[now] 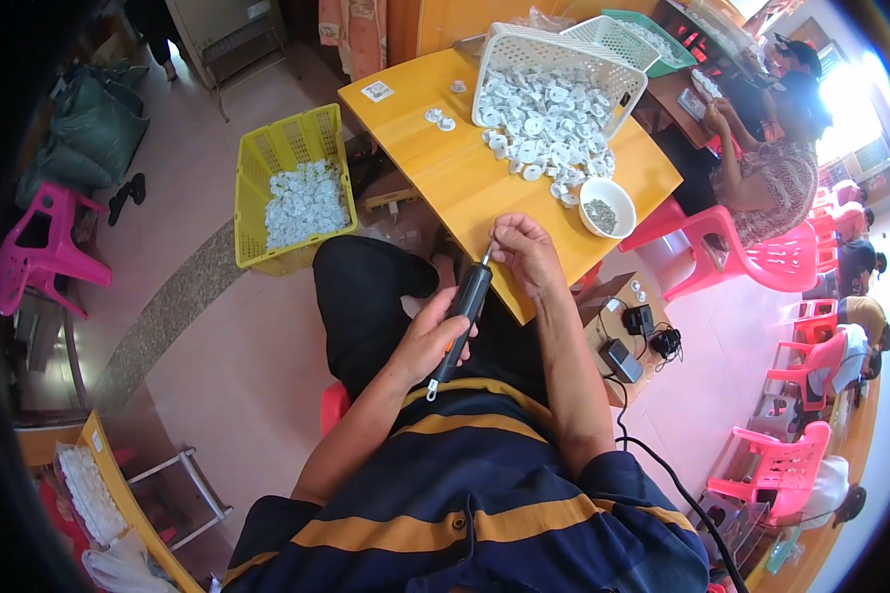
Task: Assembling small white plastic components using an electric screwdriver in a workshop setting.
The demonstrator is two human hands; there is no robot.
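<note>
My left hand (431, 338) is wrapped round the black body of an electric screwdriver (473, 293), which points up and away from me over my lap. A small hanging loop shows at its near end. My right hand (526, 249) is closed in a pinch at the thin metal bit (489, 251); whether a small part also sits between those fingertips is hidden. Beyond the right hand, on the yellow table (415, 119), stands a white bowl (623, 198) of small metal screws. Behind it, many white round plastic parts (554, 128) spill out of a tipped white basket (618, 84).
A yellow crate (252, 203) of white parts stands on the floor left of the table. Black power adapters (621, 360) with cables lie on a box at right, a cable running past my right arm. Pink chairs (776, 259) and seated people are farther right.
</note>
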